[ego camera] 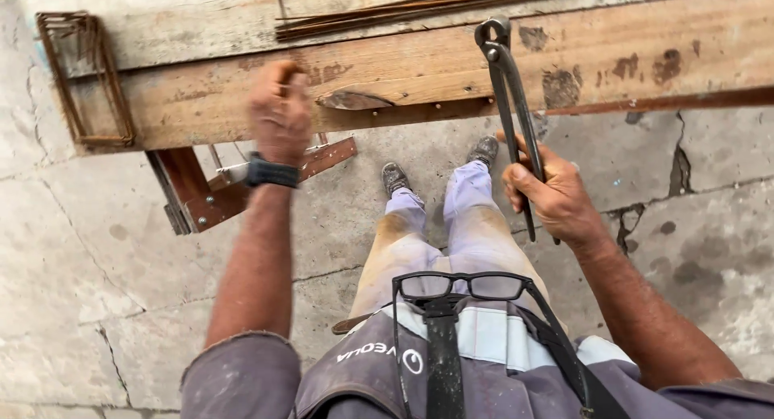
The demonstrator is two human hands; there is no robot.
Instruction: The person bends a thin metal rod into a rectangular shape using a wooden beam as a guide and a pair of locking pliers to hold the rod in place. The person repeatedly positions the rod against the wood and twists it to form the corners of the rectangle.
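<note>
My right hand (552,195) grips the long handles of black metal pincers (506,89), whose jaws point up and rest against the wooden plank bench (451,64). My left hand (280,113), blurred and wearing a dark wristwatch, reaches over the front edge of the same plank; whether it holds anything is unclear. A bundle of thin rusty steel rods (419,6) lies along the plank's far side.
Several bent rusty wire stirrups (85,76) hang at the bench's left end. A brown metal bench leg and bracket (210,193) stand below. Cracked concrete floor (97,250) lies underneath. My legs and shoes are under the bench, and glasses (463,287) hang on my chest.
</note>
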